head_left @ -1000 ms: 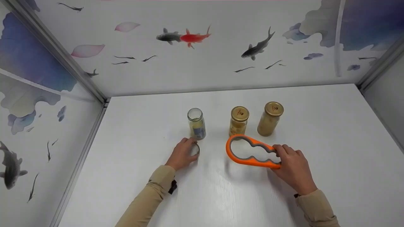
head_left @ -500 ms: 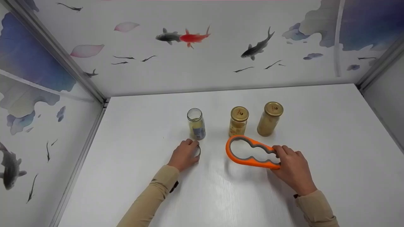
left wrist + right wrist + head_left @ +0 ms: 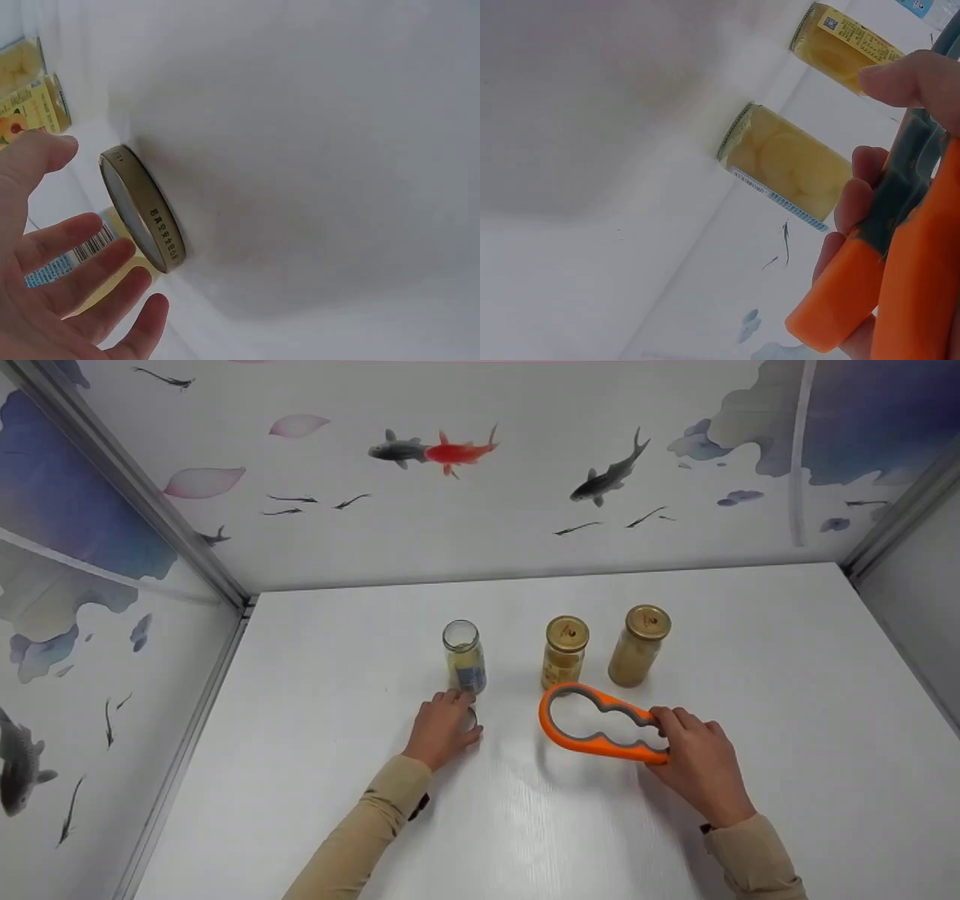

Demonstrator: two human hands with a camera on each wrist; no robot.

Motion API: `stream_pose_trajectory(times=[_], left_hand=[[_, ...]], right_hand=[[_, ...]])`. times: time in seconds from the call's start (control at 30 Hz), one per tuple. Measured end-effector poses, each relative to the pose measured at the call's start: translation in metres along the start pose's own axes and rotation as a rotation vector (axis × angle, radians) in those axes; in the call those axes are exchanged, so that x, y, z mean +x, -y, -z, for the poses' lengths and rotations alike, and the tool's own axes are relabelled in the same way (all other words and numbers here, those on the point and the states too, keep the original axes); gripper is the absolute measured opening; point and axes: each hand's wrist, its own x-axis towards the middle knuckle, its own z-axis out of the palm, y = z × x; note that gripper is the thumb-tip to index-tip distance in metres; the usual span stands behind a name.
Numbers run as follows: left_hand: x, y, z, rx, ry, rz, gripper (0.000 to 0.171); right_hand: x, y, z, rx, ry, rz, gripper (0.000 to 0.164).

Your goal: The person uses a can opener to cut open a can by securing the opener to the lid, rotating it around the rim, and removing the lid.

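Left hand (image 3: 442,729): spreading fingers loosely beside round gold metal lid (image 3: 142,207)
Right hand (image 3: 703,765): curling fingers round orange-grey looped plastic tool (image 3: 601,745)

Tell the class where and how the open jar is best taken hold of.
Likely by the middle of its glass body, coming from the person's left. The open jar stands upright and looks roughly cylindrical, so the sides could be wrapped below the uncovered mouth. The nearest capped jar stands to its right; the left hand and loose lid are in front.

glossy glass jar (image 3: 466,666), metal lid (image 3: 152,206), smooth plastic tool (image 3: 919,277), matt cloth sleeve (image 3: 349,832), faintly glossy tabletop (image 3: 525,840).
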Motion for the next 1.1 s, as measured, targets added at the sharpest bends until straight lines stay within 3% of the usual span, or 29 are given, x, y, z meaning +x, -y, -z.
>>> stream_pose_trajectory(times=[0.33, 0.6, 0.93, 1.1], left_hand=[[0.006, -0.018, 0.000, -0.029, -0.017, -0.059, 0.040], [0.030, -0.040, 0.002, -0.220, 0.003, 0.027, 0.047], [0.055, -0.066, -0.007, -0.248, -0.105, 0.044, 0.051], [0.068, -0.081, -0.015, -0.379, -0.123, 0.123, 0.064]], right_hand=[[-0.004, -0.002, 0.004, -0.001, 0.069, -0.061, 0.052], [-0.008, -0.005, 0.010, 0.001, 0.070, -0.105, 0.053], [-0.015, -0.009, 0.010, 0.013, 0.042, -0.108, 0.054], [-0.015, -0.010, 0.013, 0.015, 0.044, -0.121, 0.053]])
